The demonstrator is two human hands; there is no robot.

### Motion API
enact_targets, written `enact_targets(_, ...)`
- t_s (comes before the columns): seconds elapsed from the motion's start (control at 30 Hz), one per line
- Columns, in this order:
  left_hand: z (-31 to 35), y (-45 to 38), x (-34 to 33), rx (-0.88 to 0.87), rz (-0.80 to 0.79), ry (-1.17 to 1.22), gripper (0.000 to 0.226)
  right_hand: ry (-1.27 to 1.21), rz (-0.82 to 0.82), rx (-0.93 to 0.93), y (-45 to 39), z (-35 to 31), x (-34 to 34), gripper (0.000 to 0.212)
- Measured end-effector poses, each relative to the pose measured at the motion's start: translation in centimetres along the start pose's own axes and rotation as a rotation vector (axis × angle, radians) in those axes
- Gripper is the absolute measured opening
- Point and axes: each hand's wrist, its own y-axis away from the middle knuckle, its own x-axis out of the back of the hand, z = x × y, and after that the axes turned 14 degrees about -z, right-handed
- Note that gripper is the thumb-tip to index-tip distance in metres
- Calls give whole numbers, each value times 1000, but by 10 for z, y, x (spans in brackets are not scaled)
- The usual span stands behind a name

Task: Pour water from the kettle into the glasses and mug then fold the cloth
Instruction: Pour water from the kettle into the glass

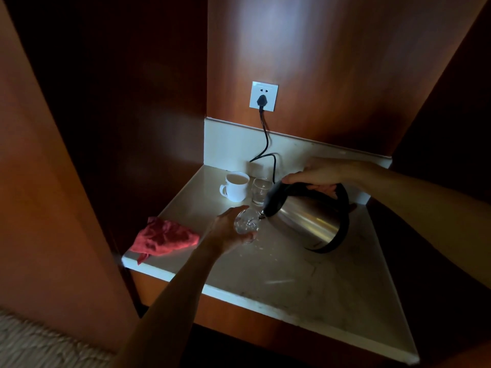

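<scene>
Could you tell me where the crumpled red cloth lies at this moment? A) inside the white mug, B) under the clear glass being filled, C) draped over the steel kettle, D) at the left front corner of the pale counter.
D: the crumpled red cloth lies at the left front corner of the pale stone counter, one end hanging over the edge, apart from the left hand.

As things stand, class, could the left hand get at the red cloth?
Probably not yet: the left hand grips the glass being filled from the kettle. The cloth lies close beside it with nothing between.
</scene>
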Motion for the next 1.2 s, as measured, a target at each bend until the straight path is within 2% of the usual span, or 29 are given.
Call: enact_targets(1.2,-1,0,1,-9,-9,17,92,-35,15,8,-2,2,-1,64)
